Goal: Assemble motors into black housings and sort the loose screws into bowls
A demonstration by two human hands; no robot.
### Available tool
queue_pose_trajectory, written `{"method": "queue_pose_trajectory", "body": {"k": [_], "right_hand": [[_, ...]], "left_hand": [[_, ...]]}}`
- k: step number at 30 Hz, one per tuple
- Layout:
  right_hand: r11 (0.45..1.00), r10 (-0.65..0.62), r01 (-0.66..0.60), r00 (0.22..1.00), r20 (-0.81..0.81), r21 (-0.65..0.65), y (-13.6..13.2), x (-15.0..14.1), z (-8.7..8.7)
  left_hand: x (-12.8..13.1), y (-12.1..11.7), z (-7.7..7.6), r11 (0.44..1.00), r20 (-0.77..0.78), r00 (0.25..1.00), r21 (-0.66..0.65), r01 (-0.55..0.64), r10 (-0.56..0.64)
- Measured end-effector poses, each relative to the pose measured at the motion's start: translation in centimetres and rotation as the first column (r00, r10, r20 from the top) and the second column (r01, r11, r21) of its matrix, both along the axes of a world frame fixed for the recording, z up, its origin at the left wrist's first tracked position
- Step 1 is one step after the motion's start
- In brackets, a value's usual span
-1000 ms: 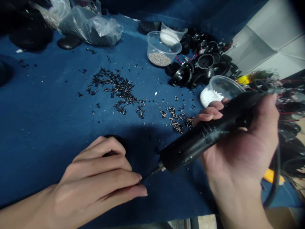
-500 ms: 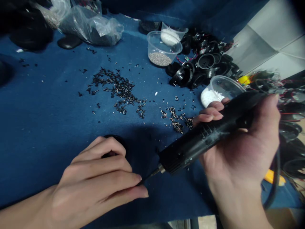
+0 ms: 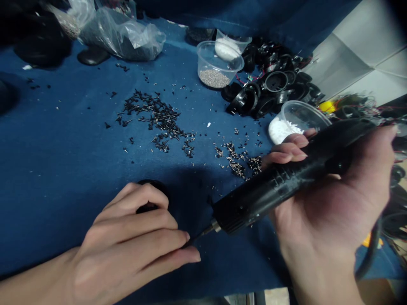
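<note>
Black electric screwdriver (image 3: 270, 184) and its line to the left hand. I have the tool clamped in the right hand (image 3: 327, 216), fingers and thumb wrapped around its body; its long axis slopes from upper right to lower left, ending in a slim bit (image 3: 208, 230). The bit's tip lies at the thumb and forefinger of the left hand (image 3: 127, 250), which are drawn close together; I cannot tell whether they pinch anything. The other left fingers curl closed over a black round part (image 3: 161, 187), mostly hidden and nearer my left hand than my right. Beyond the tool lie small screws (image 3: 235, 163); black screws (image 3: 155, 114) lie farther left. A clear tub (image 3: 305, 114) stands just beside the right fingertips, limiting sideways room there. The near edge of the bench (image 3: 197, 281) runs below both hands.
</note>
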State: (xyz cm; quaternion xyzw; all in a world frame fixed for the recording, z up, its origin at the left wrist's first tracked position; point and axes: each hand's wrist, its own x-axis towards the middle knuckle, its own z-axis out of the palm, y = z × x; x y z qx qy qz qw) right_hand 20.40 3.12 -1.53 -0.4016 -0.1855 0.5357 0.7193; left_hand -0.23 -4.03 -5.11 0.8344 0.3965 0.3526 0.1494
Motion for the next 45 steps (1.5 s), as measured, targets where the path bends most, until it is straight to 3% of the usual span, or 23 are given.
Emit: {"method": "queue_pose_trajectory", "body": {"k": [8, 12, 14, 17, 20, 27, 30, 34, 39, 45], "right_hand": [[0.999, -0.055, 0.054, 0.997, 0.052, 0.003, 0.2, -0.4, 1.0], [0.996, -0.073, 0.070, 0.996, 0.060, 0.051, 0.1, -0.7, 1.4], [0.994, -0.081, 0.077, 0.996, 0.043, 0.076, 0.0, -0.9, 1.5], [0.992, -0.101, 0.100, 0.995, 0.008, 0.072, -0.2, -1.2, 1.8], [0.985, -0.147, 0.147, 0.989, -0.017, 0.086, -0.7, -1.6, 2.5], [0.964, -0.141, 0.176, 0.974, -0.180, 0.198, -2.1, -2.4, 3.8], [0.966, -0.123, 0.150, 0.983, -0.134, 0.211, -1.7, -2.1, 3.3], [0.957, -0.156, 0.156, 0.988, -0.019, 0.244, -1.0, -1.5, 2.7], [0.948, -0.187, 0.161, 0.980, 0.072, 0.275, -0.7, -0.9, 2.7], [0.952, -0.170, 0.130, 0.977, 0.127, 0.277, -0.4, -1.0, 2.2]], "left_hand": [[0.2, -0.4, -0.2, 0.992, -0.006, 0.993, 0.028, -0.120, 0.120], [0.0, -0.2, 0.3, 0.993, -0.036, 0.995, 0.076, -0.090, 0.093], [0.1, -0.1, 0.8, 0.990, 0.030, 0.993, 0.071, -0.120, 0.118], [0.5, -0.3, 1.5, 0.981, 0.207, 0.960, -0.059, -0.183, 0.192], [0.7, -0.6, 1.6, 0.977, 0.336, 0.920, -0.128, -0.169, 0.203], [0.1, -0.8, 1.5, 0.990, 0.368, 0.921, -0.112, -0.089, 0.125], [-0.7, -0.7, 1.3, 0.997, 0.264, 0.962, -0.005, -0.077, 0.075], [-2.8, 0.7, 1.0, 0.984, 0.030, 0.990, 0.117, -0.137, 0.135], [-4.1, 2.3, 0.9, 0.957, -0.371, 0.910, -0.147, -0.252, 0.183], [-3.5, 2.4, 2.0, 0.761, -0.495, 0.823, -0.411, -0.503, 0.277]]}}
